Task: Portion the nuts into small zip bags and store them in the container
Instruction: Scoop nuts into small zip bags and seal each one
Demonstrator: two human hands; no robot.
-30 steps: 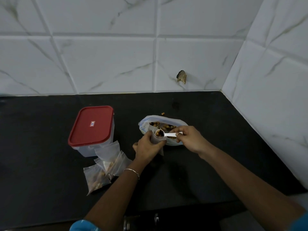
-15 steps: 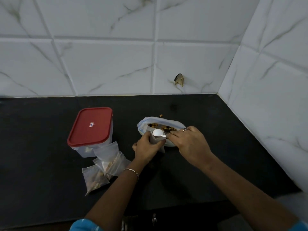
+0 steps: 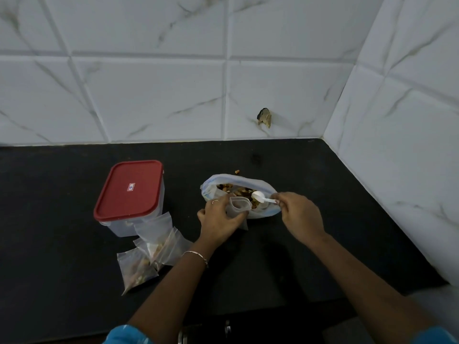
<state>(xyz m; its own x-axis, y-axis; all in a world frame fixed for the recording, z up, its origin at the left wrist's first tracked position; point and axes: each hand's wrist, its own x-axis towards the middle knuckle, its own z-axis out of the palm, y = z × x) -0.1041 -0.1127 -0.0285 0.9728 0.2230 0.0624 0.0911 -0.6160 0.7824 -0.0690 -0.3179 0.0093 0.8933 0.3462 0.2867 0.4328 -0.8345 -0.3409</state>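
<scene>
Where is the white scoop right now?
Head view, right of centre: the scoop is pinched by the right hand, its bowl over the open nut bag, just behind the small bag in the left hand.

red lid, black counter, white spoon

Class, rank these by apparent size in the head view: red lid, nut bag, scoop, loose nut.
1. red lid
2. nut bag, only slightly smaller
3. scoop
4. loose nut
</scene>
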